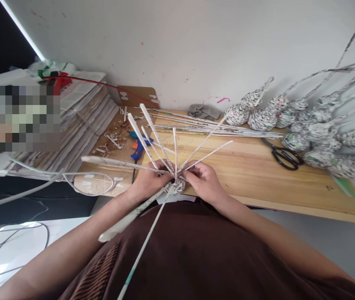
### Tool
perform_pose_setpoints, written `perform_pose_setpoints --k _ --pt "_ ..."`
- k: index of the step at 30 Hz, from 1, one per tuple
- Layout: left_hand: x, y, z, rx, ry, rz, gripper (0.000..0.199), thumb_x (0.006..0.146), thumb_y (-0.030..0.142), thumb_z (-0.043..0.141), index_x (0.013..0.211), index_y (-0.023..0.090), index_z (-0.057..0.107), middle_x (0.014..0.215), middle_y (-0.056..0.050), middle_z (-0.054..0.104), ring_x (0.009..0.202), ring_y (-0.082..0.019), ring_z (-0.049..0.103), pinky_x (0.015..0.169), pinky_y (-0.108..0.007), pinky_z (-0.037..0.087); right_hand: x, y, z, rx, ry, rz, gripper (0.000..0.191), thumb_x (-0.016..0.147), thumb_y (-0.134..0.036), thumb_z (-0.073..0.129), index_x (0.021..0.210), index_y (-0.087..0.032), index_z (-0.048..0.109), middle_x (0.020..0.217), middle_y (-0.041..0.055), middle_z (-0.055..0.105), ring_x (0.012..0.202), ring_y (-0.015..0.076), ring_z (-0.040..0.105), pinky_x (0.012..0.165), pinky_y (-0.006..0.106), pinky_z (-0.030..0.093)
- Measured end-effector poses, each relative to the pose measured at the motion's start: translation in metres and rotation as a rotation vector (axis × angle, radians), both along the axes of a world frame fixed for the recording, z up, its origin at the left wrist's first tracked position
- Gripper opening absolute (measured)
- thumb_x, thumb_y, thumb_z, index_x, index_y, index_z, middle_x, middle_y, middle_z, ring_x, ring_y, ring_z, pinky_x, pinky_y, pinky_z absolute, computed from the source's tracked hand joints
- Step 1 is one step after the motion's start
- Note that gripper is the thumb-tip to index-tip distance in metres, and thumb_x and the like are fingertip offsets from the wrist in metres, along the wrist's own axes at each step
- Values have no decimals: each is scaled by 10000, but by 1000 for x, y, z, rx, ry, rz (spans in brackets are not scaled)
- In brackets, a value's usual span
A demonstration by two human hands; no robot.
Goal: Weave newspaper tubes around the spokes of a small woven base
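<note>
Head view: both hands (177, 179) grip the small woven paper piece (176, 187).

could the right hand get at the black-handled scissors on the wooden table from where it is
Probably yes: the right hand would first release the pale paper strips, but only bare tabletop seems to lie between it and the scissors.
</note>
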State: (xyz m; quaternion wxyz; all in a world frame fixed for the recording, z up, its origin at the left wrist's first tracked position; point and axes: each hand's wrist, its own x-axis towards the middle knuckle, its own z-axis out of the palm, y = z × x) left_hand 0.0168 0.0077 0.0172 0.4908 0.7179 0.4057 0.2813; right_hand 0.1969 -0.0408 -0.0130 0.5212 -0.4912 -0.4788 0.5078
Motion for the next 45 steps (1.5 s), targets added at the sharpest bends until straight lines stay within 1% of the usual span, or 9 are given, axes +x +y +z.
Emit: perform_pose_setpoints --k 6,14,19,26,30,34,39,41,45 --pt "-2 2 -13 -61 -99 4 200 742 306 783 851 156 707 801 -38 749 748 -178 691 734 -278 545 0 6 -7 -115 177 4 211 708 -348 792 804 -181 705 783 33 755 746 170 705 744 294 557" --pt "2 3 -14 -157 -266 -132 210 781 346 783 849 159 717 806 -34 738 764 -151 673 749 -253 529 11 14 -3 -272 366 83 305 665 -410 845 796 -172 707 635 -13 681 550 87 576 559 214 449" --pt "3 4 -13 -179 -210 -130 253 824 403 729 845 151 732 793 -53 742 745 -162 678 731 -271 539 15 13 -2 -307 437 72 320 642 -370 867 830 -199 673 661 -13 704 561 99 605 585 225 477" --pt "5 6 -6 -138 -75 -91 183 742 293 784 842 146 741 843 -66 771 796 -211 722 774 -315 573 19 14 0 -217 464 135 276 661 -364 883 795 -196 711 689 -22 679 601 108 622 604 249 526" --pt "8 8 -2 -129 -38 -98 261 718 255 781 956 160 731 879 -45 785 802 -207 729 762 -306 577 22 17 5 -69 321 200 198 727 -352 839 805 -202 737 730 -8 681 605 111 614 615 273 544" --pt "10 7 -2 -60 60 -155 183 793 298 711 914 168 756 907 -49 788 844 -213 725 799 -313 566 26 20 12 57 109 165 170 750 -341 803 812 -195 741 823 24 700 640 131 639 610 282 552" --pt "10 1 -6 -32 37 -24 175 793 313 707 870 162 751 849 -57 782 796 -214 723 776 -319 568 35 3 20 3 -103 151 190 890 -270 619 1046 -193 696 876 39 713 716 141 677 658 274 547" --pt "10 -2 -6 -25 6 8 169 801 306 693 866 163 753 835 -61 784 785 -215 730 757 -313 569 37 -9 20 85 -242 221 150 882 -233 623 1000 -187 703 982 71 726 844 166 688 752 292 549" --pt "10 -4 -2 12 -19 37 137 804 279 680 832 174 762 828 -52 790 797 -217 741 773 -313 570 32 -24 18 284 -493 138 191 834 -244 716 1024 -223 719 973 67 725 748 156 655 688 279 531"
